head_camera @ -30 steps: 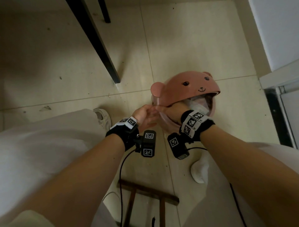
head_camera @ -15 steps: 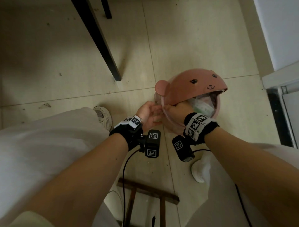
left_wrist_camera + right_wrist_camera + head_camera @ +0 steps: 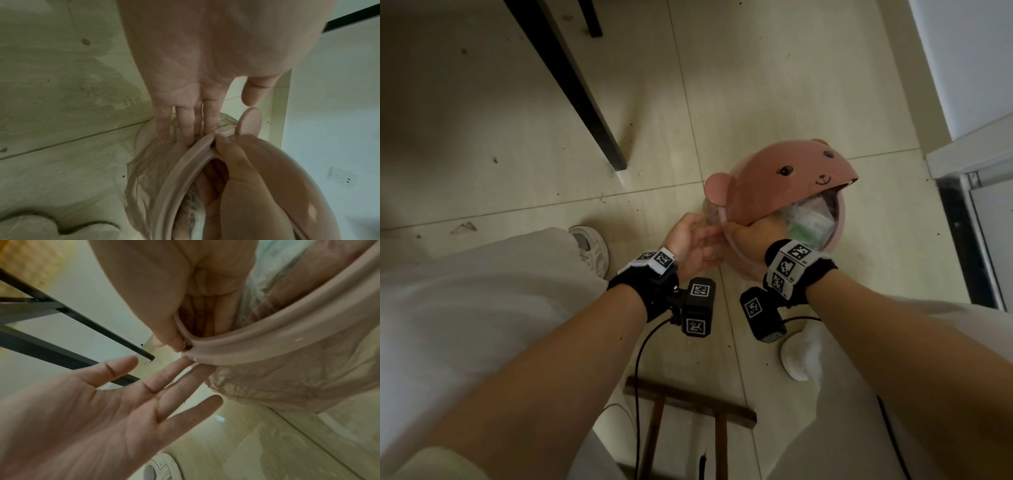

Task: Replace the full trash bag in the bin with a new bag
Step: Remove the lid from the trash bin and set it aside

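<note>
Pink bin (image 3: 837, 236) on floor, bear lid (image 3: 787, 181) tilted up, full bag (image 3: 144, 164) inside, edge folded over rim. Right hand (image 3: 751, 233) pinching rim ring (image 3: 185, 162), thumb outside, fingers inside. Left hand (image 3: 688, 240) open, straight fingertips on bag film below rim. Best to lift ring evenly, keep film untorn.

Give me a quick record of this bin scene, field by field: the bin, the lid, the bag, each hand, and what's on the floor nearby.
bin: pink bin on the tiled floor
lid: bear-face lid, tilted up, still on the bin
bag: translucent bag, folded over the rim, full and still inside
left hand: left hand open, straight fingers touching the bag below the rim
right hand: right hand, grip pinching the rim, fingers inside
nearby: black table leg, white shoe
</note>
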